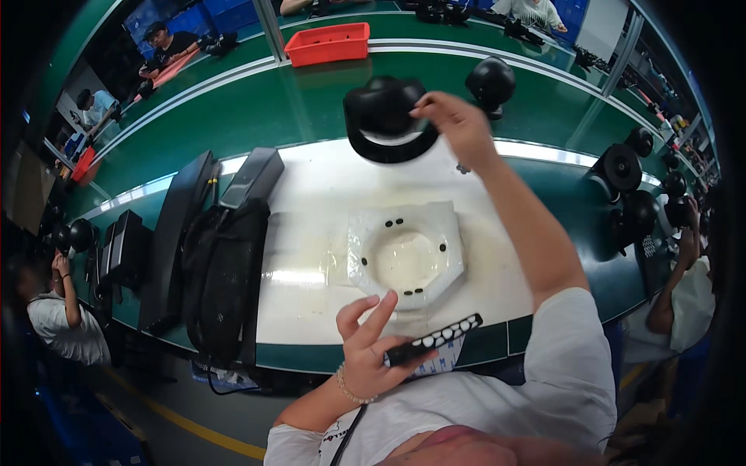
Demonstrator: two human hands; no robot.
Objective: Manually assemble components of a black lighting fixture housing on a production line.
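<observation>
So the right hand [458, 124] is stretched out to the far side of the white work mat [311, 233], fingers pinched on the upper right edge of a round black plastic housing with a pale ring on its lower face [386, 118]. That housing is up off the mat, tilted toward the camera, roughly above the mat's far edge.

The left hand [371, 353] is near the body, low in the middle of the view. It's holding a slim black strip with a row of small white knobs [434, 340] between thumb and the lower fingers, while the index and middle fingers are spread up and loose. The strip pokes out to the right, over the near edge of the table.

Between the two hands, flat on the mat, sits a whitish translucent octagonal fixture with a round recess in the middle and small dark holes around it [406, 254].

Left of the mat there's a black bag [221, 279] and a couple of dark flat cases leaning beside it. Far off on the green conveyor bench [256, 109] is an orange plastic tray [327, 43], and a black rounded unit [490, 82] stands just right of the held housing. More black round units are piled at the right [625, 186], where another person's arm shows.
</observation>
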